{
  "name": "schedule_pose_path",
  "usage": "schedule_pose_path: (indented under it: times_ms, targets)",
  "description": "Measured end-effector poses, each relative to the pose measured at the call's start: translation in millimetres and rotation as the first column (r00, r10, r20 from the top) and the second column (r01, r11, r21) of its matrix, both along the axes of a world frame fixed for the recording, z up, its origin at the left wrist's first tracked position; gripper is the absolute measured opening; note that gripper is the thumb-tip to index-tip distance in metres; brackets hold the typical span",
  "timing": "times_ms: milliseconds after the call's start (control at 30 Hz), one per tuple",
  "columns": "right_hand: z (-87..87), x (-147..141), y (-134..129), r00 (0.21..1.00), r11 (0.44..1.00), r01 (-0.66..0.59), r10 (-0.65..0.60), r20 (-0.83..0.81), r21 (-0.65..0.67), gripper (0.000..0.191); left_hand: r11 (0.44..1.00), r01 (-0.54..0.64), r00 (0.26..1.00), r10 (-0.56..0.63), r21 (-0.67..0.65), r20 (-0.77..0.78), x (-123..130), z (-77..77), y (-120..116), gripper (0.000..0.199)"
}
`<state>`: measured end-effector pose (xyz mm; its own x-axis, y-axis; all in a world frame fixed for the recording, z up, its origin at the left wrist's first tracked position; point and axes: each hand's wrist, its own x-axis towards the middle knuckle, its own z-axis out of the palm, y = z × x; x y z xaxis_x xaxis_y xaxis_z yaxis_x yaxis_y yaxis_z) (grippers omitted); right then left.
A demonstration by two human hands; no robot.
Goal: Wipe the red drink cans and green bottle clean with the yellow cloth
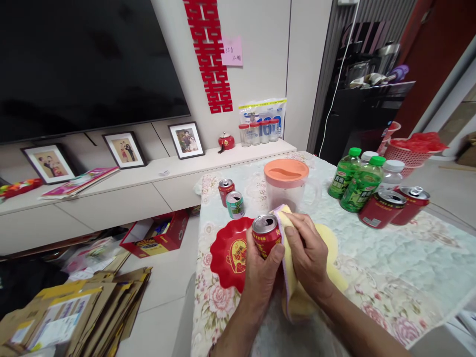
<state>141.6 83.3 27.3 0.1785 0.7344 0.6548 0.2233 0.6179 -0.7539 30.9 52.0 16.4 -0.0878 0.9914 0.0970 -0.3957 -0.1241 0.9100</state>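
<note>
My left hand [260, 270] is wrapped round an opened red can [266, 237], held upright over the right part of a red scalloped plate [226, 255]. Pinched in my right hand [307, 248] is a yellow cloth [297, 297] with a purple edge, touching the can's right side. The cloth hangs down toward the table's front. Behind the plate stand a small red can [226, 192] and a green can [235, 205], both opened. A clear pitcher [284, 191] with an orange lid is just beyond my hands.
Green-capped bottles [360, 183], white-capped bottles [392, 173] and two large red cans [383, 208] stand at the right of the flowered tablecloth [401, 263]. Pink baskets [409, 156] are behind them. Flattened cardboard [85, 317] and a red box [159, 235] lie on the floor at left.
</note>
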Motion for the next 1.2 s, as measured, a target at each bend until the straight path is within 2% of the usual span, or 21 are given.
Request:
schedule_pose_path:
  times_ms: [100,233,333,400,500,600,733,867,1033,1200]
  targets:
    - [3.2,1.5,6.0,0.997,0.988,-0.061,0.053,-0.058,-0.144,0.027,0.999,-0.003,0.999,0.005,0.042,-0.033,-0.2,0.1,-0.6,0.072]
    - [1.1,0.4,12.6,0.983,0.926,-0.178,0.148,-0.112,-0.332,0.037,0.996,-0.079,0.995,0.082,0.05,-0.063,-0.4,2.4,-0.8,0.073]
    - [-5.8,0.3,17.3,0.976,0.89,-0.218,0.185,-0.118,-0.401,0.043,0.992,-0.121,0.991,0.123,0.04,-0.057,-0.7,4.2,-0.3,0.074]
    - [-10.2,0.8,19.7,0.978,0.886,-0.21,0.186,-0.098,-0.414,0.041,0.988,-0.147,0.987,0.15,0.045,-0.065,-1.4,5.0,0.6,0.074]
    - [-12.4,1.5,19.8,0.985,0.906,-0.173,0.169,-0.046,-0.386,0.036,0.977,-0.212,0.968,0.215,0.036,-0.127,-3.1,6.3,2.6,0.072]
    - [-7.8,1.3,14.9,0.991,0.945,-0.134,0.137,-0.011,-0.299,0.027,0.964,-0.265,0.945,0.262,0.01,-0.198,-5.0,8.4,4.5,0.07]
    - [4.1,2.7,5.9,0.991,0.977,-0.129,0.134,0.017,-0.169,0.02,0.971,-0.239,0.948,0.233,-0.004,-0.216,-6.3,9.9,5.8,0.067]
    - [13.1,11.0,4.7,0.986,0.99,-0.13,0.136,0.093,-0.062,0.017,0.984,-0.179,0.957,0.177,0.013,-0.232,-3.7,5.9,4.7,0.064]
    - [18.7,22.2,10.1,0.983,0.997,-0.072,0.074,0.167,-0.018,0.012,0.988,-0.145,0.971,0.151,0.046,-0.184,1.4,1.4,1.7,0.073]
    - [29.4,28.1,7.1,0.953,0.988,-0.144,0.125,0.276,0.048,0.017,0.964,-0.265,0.927,0.264,0.031,-0.267,-2.1,8.0,4.9,0.067]
